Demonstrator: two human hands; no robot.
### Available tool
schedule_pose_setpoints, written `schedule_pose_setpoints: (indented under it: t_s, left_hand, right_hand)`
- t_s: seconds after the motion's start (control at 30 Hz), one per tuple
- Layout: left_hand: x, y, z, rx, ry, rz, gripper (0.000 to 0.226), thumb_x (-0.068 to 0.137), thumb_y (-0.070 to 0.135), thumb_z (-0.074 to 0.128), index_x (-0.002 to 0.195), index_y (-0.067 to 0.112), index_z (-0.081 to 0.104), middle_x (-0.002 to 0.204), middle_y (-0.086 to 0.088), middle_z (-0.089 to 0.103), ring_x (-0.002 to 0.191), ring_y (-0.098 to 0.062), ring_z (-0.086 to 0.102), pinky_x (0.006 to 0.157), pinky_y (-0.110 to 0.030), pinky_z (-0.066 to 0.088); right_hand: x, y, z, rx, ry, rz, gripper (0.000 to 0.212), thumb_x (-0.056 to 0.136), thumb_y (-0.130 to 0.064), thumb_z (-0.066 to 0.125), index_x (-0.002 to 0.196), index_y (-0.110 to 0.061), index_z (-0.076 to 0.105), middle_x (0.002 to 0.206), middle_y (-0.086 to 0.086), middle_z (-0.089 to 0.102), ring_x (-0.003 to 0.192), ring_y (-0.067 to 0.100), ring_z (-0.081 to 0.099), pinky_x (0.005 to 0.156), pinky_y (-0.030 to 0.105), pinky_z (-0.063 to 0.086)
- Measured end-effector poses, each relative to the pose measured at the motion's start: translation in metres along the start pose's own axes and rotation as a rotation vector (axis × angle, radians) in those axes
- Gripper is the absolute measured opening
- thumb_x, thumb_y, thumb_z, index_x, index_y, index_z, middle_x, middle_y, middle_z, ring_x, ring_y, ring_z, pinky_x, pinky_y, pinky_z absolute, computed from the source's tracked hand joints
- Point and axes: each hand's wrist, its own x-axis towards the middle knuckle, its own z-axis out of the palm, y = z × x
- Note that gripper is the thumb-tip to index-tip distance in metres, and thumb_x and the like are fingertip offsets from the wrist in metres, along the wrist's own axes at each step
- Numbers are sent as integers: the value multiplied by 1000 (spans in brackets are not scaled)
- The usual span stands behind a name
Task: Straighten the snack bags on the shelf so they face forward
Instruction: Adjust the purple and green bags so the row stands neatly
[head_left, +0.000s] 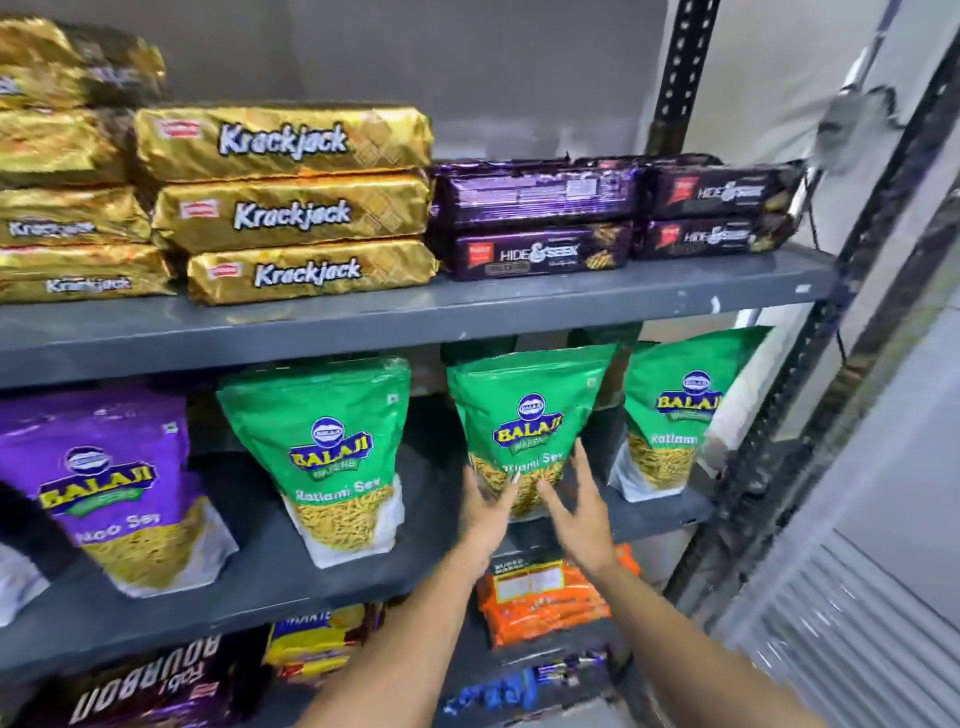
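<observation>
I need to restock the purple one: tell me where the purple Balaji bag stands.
In the head view the purple Balaji bag stands upright at the left end of the middle shelf, left of the green Ratlami Sev bag, below the Krackjack packs.

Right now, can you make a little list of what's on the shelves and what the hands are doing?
top shelf: gold cracker packs stacked flat, purple biscuit packs beside them
middle shelf: one purple snack bag, three green snack bags standing
bag being fixed: middle green bag
left hand: open, fingers spread, at the bag's lower front
right hand: open, fingers spread, at the bag's lower right
bottom shelf: orange packs and other packs, blurry
</observation>
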Motion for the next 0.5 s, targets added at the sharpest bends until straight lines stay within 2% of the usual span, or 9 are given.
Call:
schedule_pose_setpoints:
  t_s: [0.13,0.37,0.5]
  left_hand:
    - [-2,1,2,-6,2,18,71,79,43,72,139,28,38,136,6,58,123,-14,56,107,-39,44]
    - [4,1,3,-50,63,16,58,83,27,72,134,23,45,129,-1,63,116,-19,61,102,-43,49]
    - [4,3,-1,-12,77,45,57,82,31,72,132,26,46,132,-2,61,121,-22,59,101,-40,49]
  right_hand:
    - [3,11,-6,-70,-68,-17,79,87,-31,63,149,-36,16,150,-12,38,135,2,38,109,22,32]
    - [3,12,2,-44,-70,-24,73,88,-32,61,146,-42,19,147,-18,36,136,4,37,112,30,33]
    - [2,9,7,-19,-88,-37,72,88,-32,60,147,-39,19,150,-14,36,137,4,35,112,33,34]
